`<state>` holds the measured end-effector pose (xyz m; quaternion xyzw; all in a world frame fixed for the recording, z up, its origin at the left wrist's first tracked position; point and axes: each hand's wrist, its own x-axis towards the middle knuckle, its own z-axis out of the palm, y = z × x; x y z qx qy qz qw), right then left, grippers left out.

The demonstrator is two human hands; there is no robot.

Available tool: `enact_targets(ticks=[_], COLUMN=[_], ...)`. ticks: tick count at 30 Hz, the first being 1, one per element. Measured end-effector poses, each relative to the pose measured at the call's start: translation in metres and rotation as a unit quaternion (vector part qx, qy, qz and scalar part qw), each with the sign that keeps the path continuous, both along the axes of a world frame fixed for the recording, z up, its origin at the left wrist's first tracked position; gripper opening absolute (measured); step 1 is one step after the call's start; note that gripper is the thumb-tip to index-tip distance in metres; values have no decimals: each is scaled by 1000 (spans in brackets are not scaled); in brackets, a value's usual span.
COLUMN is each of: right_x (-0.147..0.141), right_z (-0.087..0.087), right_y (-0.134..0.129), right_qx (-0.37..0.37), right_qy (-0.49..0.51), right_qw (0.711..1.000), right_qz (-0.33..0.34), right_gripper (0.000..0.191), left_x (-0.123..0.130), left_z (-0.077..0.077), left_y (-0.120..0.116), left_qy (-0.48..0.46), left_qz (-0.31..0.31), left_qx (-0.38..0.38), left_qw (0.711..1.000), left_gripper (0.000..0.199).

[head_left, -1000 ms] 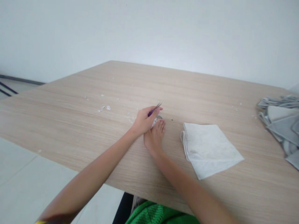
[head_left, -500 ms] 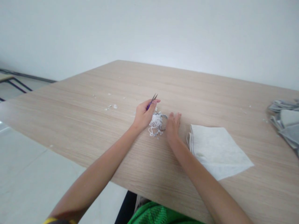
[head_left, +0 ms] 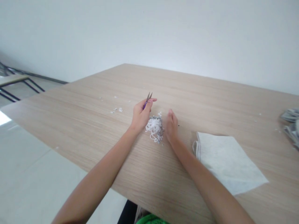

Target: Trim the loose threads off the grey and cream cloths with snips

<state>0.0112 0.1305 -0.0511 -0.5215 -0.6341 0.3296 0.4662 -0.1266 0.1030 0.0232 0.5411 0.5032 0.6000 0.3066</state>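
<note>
My left hand (head_left: 140, 116) is closed around a pair of small thread snips (head_left: 148, 99) with a purple handle, their two pointed blades apart and pointing away from me. Just right of that hand lies a little heap of white and grey thread scraps (head_left: 154, 126) on the table. My right hand (head_left: 172, 127) stands on its edge at the heap's right side, palm turned toward it, fingers stretched out and holding nothing. Between the two hands the scraps are gathered close together.
A folded stack of off-white cloth (head_left: 231, 158) lies on the wooden table (head_left: 201, 96) to the right of my right forearm. Grey and white cloths (head_left: 291, 124) are piled at the far right edge. Small loose scraps (head_left: 120, 109) are scattered left of my hands.
My right hand has moved in toward the left, and the grey strands beside it are pushed into a tighter heap. The left hand still holds the snips. The view has shifted slightly.
</note>
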Motion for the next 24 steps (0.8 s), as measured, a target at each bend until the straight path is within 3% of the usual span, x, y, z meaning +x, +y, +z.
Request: enact_targets(ticks=[3,7,10,16,20,24], right_x=[10,3,-5,-5,-7,-22], right_z=[7,11,8,0,2,6], right_y=[28,50,45,16,24,50], right_qx=[-11,-21,-20,-24,-19,-12], right_qy=[-16,-42,-45,-16,19,23], right_qw=[1000,995,989,974,979,983], right_qz=[4,88,139,226,201,179], right_gripper=[65,45,46,65,66,50], left_x=[-7,-12,-13,-16,-30,-48], left_z=[-2,-6,-8,-2,6,7], left_y=[5,9,10,10,11,18], left_qy=[-7,-8,-15,-42,-59,-70], left_qz=[12,15,15,27,58,98], left_qx=[-2,-11,-17,-24,-20,-19], left_qw=[1000,1000,1000,998,996,993], left_gripper=[38,37,36,36,38,38])
